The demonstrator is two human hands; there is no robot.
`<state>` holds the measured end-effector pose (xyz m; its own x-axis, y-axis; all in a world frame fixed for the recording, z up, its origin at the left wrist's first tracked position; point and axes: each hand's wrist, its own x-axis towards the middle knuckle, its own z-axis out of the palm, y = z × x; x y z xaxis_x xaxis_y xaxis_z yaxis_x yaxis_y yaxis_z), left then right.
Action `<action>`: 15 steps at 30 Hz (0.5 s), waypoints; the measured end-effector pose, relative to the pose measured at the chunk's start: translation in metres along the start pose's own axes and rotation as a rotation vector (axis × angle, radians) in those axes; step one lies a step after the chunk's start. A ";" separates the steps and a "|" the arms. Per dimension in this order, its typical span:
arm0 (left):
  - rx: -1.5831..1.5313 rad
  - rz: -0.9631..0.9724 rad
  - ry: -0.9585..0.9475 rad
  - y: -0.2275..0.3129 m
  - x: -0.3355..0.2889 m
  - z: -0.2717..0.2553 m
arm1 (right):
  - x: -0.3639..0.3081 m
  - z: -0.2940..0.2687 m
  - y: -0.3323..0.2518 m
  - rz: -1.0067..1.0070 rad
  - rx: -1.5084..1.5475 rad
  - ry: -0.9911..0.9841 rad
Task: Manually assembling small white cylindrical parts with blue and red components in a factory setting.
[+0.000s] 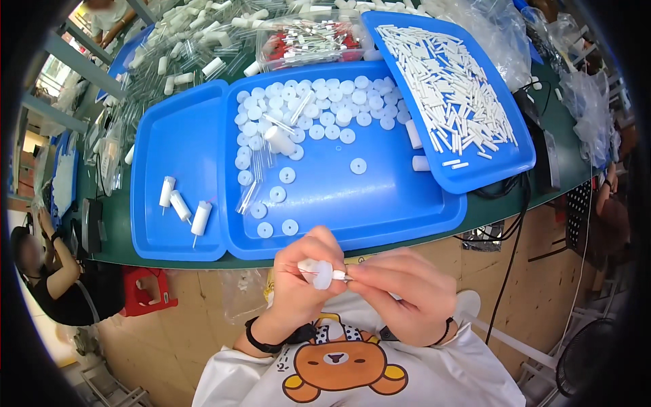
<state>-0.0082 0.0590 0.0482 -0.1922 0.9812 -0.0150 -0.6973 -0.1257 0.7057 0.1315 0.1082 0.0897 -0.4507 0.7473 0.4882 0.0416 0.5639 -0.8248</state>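
My left hand (305, 271) is closed round a white translucent piece with a rounded, disc-like end (321, 275), held just in front of the table edge. From the right, my right hand (410, 288) pinches a small white stick (341, 276) against that end; fingertips hide part of it. Beyond my hands, a blue tray (380, 210) carries many translucent white discs with centre holes, some clear tubes and a white cylinder (279, 140). In a smaller blue tray (178, 234) to the left lie three white cylinders, each with a thin pin; one cylinder (201, 218) is nearest me.
A tilted blue tray (519, 152) of short white sticks overlaps the disc tray at right. A clear box (271, 62) of red and white parts stands behind, among piled tubes. Black cables (525, 203) hang off the table's right side. Another person (57, 271) works at far left.
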 end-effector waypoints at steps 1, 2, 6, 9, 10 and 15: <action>0.012 0.019 -0.011 -0.001 0.002 0.000 | 0.001 0.000 0.000 -0.001 0.002 -0.006; 0.026 0.037 -0.022 -0.001 0.003 0.000 | 0.002 -0.001 0.000 -0.001 0.005 -0.010; -0.042 0.031 -0.015 0.001 0.001 -0.004 | 0.006 -0.002 -0.008 0.057 0.021 -0.021; -0.066 0.026 0.006 0.002 0.000 -0.004 | 0.003 -0.001 0.001 -0.052 0.004 -0.058; -0.081 0.020 0.017 0.001 0.000 -0.002 | 0.003 0.000 0.002 -0.055 0.005 -0.052; -0.012 0.025 0.035 0.002 -0.001 -0.006 | 0.002 0.006 0.004 -0.046 -0.009 -0.016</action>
<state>-0.0136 0.0570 0.0450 -0.2335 0.9721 -0.0221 -0.7001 -0.1523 0.6976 0.1252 0.1093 0.0859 -0.4664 0.7149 0.5209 0.0286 0.6007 -0.7989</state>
